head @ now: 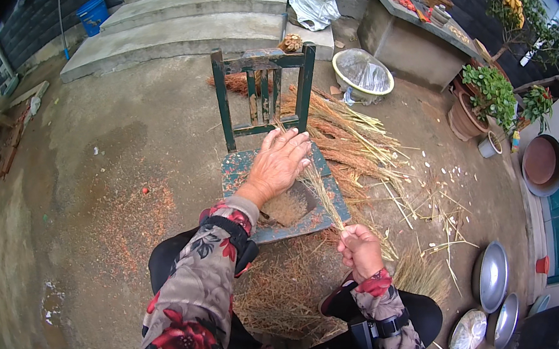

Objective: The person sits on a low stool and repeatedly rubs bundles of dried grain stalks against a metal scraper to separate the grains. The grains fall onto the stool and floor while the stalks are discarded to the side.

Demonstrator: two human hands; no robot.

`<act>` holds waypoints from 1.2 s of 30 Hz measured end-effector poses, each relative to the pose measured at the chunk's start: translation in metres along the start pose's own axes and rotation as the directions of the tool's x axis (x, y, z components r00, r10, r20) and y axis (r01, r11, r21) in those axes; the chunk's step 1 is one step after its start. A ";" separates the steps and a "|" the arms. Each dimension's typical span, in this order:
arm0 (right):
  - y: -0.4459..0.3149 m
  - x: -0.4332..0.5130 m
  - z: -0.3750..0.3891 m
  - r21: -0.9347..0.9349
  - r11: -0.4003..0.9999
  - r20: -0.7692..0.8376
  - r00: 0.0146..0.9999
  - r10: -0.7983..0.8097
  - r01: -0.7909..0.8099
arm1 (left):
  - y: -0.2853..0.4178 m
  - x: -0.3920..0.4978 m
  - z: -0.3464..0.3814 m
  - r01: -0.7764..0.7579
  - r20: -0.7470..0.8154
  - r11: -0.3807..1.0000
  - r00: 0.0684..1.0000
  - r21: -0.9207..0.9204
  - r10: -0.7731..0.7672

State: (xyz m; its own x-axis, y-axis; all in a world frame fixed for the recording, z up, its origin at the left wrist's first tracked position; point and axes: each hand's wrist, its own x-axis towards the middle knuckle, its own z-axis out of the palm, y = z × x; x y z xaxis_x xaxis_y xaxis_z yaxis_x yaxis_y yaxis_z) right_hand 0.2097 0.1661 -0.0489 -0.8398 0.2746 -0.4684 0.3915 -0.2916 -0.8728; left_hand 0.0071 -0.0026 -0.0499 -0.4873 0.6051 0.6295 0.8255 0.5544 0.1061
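Observation:
My right hand [360, 252] grips the lower end of a thin bundle of dry stalks [328, 201]. The bundle slants up across the right side of a worn green wooden chair's seat [330, 172]. Palm down over its upper part, my left hand [280, 161] lies with fingers extended and slightly apart; its underside is hidden. A small heap of pale seeds [286, 209] sits on the seat beside the bundle, against a dark patch or object I cannot make out. Reddish chaff is scattered on the seat around it.
The chair's slatted backrest [263, 63] rises beyond the seat. Long seed-headed stalks [356, 144] lie on the concrete at right. Stripped stalks [286, 292] cover the ground near my feet. A plastic-covered basin [363, 72], metal basins [491, 275] and concrete steps [192, 27] surround the space.

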 end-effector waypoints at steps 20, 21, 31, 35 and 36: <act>0.051 -0.130 -0.036 -0.491 0.842 -0.128 0.937 -0.324 0.224 | -0.006 0.004 0.003 0.125 0.519 0.991 0.845 0.041 -0.128; 0.050 -0.141 -0.043 -0.447 0.853 -0.133 0.922 -0.363 0.271 | -0.006 0.004 0.004 0.113 0.511 0.993 0.851 0.043 -0.119; 0.039 -0.099 -0.040 -0.507 0.805 -0.220 0.857 -0.466 0.308 | 0.002 0.000 0.001 0.123 0.019 0.992 0.992 0.011 -0.123; 0.046 -0.068 -0.022 -0.606 0.746 -0.164 0.875 -0.456 0.276 | 0.003 0.004 -0.004 0.019 -0.074 0.999 0.997 0.027 -0.017; 0.048 -0.065 -0.019 -0.650 0.678 -0.117 0.836 -0.536 0.343 | 0.003 0.005 -0.004 -0.023 -0.093 0.998 0.995 0.051 0.028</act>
State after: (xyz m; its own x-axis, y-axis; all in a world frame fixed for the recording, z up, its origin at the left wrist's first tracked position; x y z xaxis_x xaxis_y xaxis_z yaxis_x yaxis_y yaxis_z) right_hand 0.2902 0.1518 -0.0627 -0.8678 0.4932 0.0601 0.2216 0.4925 -0.8417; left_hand 0.0082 -0.0002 -0.0427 -0.4356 0.5642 0.7014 0.8208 0.5688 0.0522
